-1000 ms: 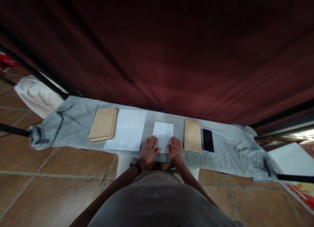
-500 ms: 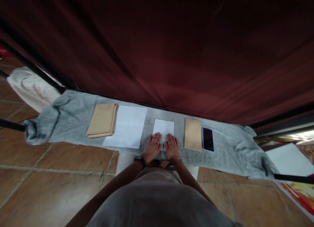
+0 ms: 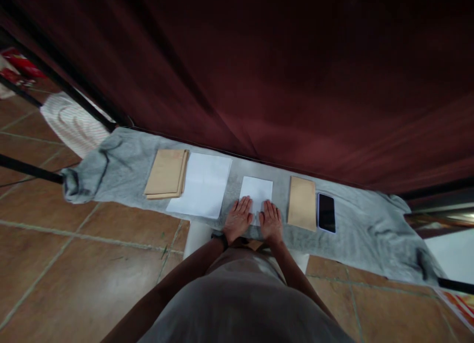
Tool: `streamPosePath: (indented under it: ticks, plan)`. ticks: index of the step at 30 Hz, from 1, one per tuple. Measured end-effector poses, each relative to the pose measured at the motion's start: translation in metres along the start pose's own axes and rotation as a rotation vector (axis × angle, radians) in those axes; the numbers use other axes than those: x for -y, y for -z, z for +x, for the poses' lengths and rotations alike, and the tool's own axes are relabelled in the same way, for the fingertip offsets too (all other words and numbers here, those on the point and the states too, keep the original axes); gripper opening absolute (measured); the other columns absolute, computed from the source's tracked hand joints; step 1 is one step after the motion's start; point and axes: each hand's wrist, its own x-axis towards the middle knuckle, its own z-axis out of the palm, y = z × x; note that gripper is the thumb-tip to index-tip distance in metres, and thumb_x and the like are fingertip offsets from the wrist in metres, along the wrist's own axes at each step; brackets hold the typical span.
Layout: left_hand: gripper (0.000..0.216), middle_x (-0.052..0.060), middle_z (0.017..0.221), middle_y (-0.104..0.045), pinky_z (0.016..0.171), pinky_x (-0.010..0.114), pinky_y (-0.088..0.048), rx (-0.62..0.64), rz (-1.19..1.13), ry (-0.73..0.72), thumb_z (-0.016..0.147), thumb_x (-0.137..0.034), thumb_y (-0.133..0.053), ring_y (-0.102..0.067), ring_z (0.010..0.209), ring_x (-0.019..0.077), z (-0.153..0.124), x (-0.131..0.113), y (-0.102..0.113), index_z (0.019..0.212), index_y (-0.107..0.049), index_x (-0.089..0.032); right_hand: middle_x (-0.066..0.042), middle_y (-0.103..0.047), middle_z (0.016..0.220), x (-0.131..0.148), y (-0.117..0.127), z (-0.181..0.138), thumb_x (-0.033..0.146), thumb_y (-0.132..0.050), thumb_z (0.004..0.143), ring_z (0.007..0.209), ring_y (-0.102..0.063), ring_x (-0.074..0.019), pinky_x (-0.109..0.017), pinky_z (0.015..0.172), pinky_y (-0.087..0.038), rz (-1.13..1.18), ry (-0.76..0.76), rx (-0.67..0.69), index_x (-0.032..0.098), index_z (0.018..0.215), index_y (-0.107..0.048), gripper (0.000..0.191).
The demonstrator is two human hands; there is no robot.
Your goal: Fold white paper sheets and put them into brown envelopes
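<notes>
My left hand and right hand lie flat, fingers extended and unclenched, over the side edges of the small white paper, midway along the front edge of the grey cloth.

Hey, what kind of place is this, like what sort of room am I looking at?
Probably a makeshift workspace, indoors or under cover; I can't tell which. A gray cloth bears a small white sheet, with a tiled floor below and a dark red backdrop behind.
</notes>
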Motion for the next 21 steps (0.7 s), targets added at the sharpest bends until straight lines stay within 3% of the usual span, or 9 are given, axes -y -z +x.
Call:
streamPosePath:
  ticks: [7, 12, 15, 18, 21]
  plan:
    - [0.059, 0.012, 0.166, -0.031, 0.128, 0.046, -0.018, -0.013, 0.004, 0.098, 0.103, -0.034, -0.038, -0.023, 0.156, 0.025, -0.019, 0.013, 0.002, 0.156, -0.036, -0.008, -0.018, -0.044, 0.158, -0.016, 0.006, -0.014, 0.034, -0.035, 0.107, 0.146, -0.038, -0.0328, -0.055, 0.117, -0.033, 0.01, -0.002, -0.051, 0.012, 0.159, -0.03, 0.057]
    - [0.054, 0.004, 0.166, -0.033, 0.128, 0.047, -0.016, 0.003, -0.044, -0.033, 0.103, -0.035, -0.04, -0.024, 0.155, 0.024, -0.023, 0.0, 0.0, 0.156, -0.039, -0.023, -0.014, -0.036, 0.163, -0.001, 0.009, -0.017, 0.03, -0.036, 0.106, 0.149, -0.034, -0.0312, -0.056, 0.12, -0.029, 0.054, 0.114, 0.047, 0.017, 0.161, -0.029, 0.057]
    - [0.055, 0.006, 0.165, -0.035, 0.128, 0.046, -0.017, 0.013, -0.104, -0.033, 0.103, -0.036, -0.042, -0.027, 0.155, 0.0231, -0.029, 0.0, 0.0, 0.156, -0.04, -0.021, -0.012, -0.038, 0.163, 0.006, 0.012, -0.025, 0.03, -0.039, 0.106, 0.148, -0.036, -0.0298, -0.054, 0.122, -0.027, 0.075, 0.142, 0.091, 0.02, 0.16, -0.032, 0.055]
    - [0.055, 0.011, 0.163, -0.038, 0.127, 0.047, -0.022, -0.003, -0.285, 0.014, 0.102, -0.034, -0.044, -0.031, 0.153, 0.0247, -0.033, 0.009, 0.003, 0.154, -0.041, -0.017, -0.012, -0.039, 0.162, 0.001, 0.015, -0.032, 0.031, -0.041, 0.105, 0.149, -0.036, -0.0303, -0.055, 0.122, -0.026, 0.11, 0.108, 0.091, 0.022, 0.16, -0.033, 0.055]
    - [0.052, 0.013, 0.159, -0.044, 0.122, 0.048, -0.033, -0.062, -0.619, 0.141, 0.099, -0.033, -0.048, -0.04, 0.148, 0.0262, -0.022, 0.022, 0.008, 0.148, -0.049, -0.017, -0.013, -0.043, 0.159, -0.014, 0.016, -0.028, 0.029, -0.039, 0.104, 0.146, -0.041, -0.0288, -0.053, 0.119, -0.033, 0.214, 0.053, 0.083, 0.021, 0.157, -0.037, 0.054]
